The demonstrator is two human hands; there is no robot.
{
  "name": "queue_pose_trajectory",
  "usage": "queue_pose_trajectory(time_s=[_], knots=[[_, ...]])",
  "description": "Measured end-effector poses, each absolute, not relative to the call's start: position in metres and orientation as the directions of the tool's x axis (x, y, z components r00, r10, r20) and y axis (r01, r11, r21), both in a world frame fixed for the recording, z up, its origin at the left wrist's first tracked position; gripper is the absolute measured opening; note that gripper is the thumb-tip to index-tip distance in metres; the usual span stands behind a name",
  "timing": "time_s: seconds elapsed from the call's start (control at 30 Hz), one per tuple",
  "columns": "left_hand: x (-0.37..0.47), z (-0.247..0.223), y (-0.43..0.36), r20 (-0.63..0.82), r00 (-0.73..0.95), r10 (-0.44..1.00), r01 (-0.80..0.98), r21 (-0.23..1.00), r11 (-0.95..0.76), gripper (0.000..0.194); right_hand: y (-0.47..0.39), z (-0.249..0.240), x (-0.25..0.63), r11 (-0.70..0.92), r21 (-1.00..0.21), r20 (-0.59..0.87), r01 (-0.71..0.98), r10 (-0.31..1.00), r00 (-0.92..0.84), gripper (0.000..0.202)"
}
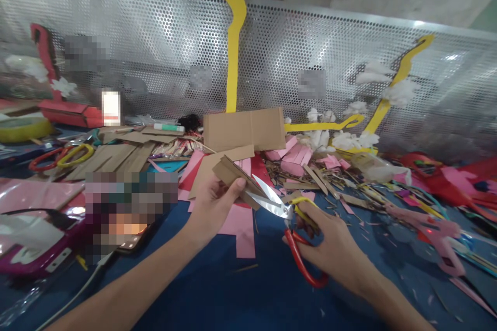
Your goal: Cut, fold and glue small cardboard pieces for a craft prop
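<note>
My left hand (212,204) pinches a small strip of brown cardboard (228,170) between thumb and fingers. In my right hand (330,238) is a pair of scissors (267,194) with one yellow and one red handle. Their blades are spread, and the cardboard's right end lies between them or against them; I cannot tell which. Under and behind my hands lie pink paper pieces (245,238). Beyond them a brown cardboard box shape (244,132) stands with a tall yellow hooked strip (233,62) rising from behind it.
A pink glue gun (435,230) lies at the right. On the left are another pair of scissors (75,155), cardboard strips (112,163), a glue stick (169,128) and a purple object (42,248) with a cable. A perforated metal panel (163,36) closes off the back.
</note>
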State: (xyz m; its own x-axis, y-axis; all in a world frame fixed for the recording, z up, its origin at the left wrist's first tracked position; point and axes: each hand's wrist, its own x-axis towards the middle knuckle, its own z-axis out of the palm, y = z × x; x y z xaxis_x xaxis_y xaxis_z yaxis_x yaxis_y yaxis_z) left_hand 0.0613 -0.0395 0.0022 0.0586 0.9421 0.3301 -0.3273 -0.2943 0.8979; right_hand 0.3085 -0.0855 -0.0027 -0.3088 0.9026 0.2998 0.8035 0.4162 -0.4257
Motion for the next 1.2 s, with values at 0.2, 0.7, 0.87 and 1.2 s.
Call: queue_pose_trajectory(time_s=[0.2, 0.7, 0.87, 1.2], knots=[[0.0614, 0.0033, -0.0385, 0.337, 0.064, 0.939, -0.335, 0.894, -0.298, 0.019, -0.0846, -0.0010, 0.3073, 0.412, -0.426, 0.309, 0.806, 0.903, -0.299, 0.020], [0.0603, 0.0011, -0.0364, 0.321, 0.056, 0.945, -0.377, 0.883, -0.278, 0.024, -0.0818, -0.0037, 0.3037, 0.391, -0.464, 0.306, 0.795, 0.913, -0.270, 0.034], [0.0603, 0.0018, -0.0366, 0.311, 0.050, 0.949, -0.390, 0.881, -0.269, 0.026, -0.0826, -0.0039, 0.3043, 0.401, -0.516, 0.333, 0.757, 0.908, -0.254, 0.030], [0.0607, 0.0016, -0.0375, 0.349, 0.057, 0.935, -0.370, 0.877, -0.305, 0.023, -0.0804, -0.0041, 0.3006, 0.359, -0.489, 0.352, 0.795, 0.915, -0.197, 0.032]])
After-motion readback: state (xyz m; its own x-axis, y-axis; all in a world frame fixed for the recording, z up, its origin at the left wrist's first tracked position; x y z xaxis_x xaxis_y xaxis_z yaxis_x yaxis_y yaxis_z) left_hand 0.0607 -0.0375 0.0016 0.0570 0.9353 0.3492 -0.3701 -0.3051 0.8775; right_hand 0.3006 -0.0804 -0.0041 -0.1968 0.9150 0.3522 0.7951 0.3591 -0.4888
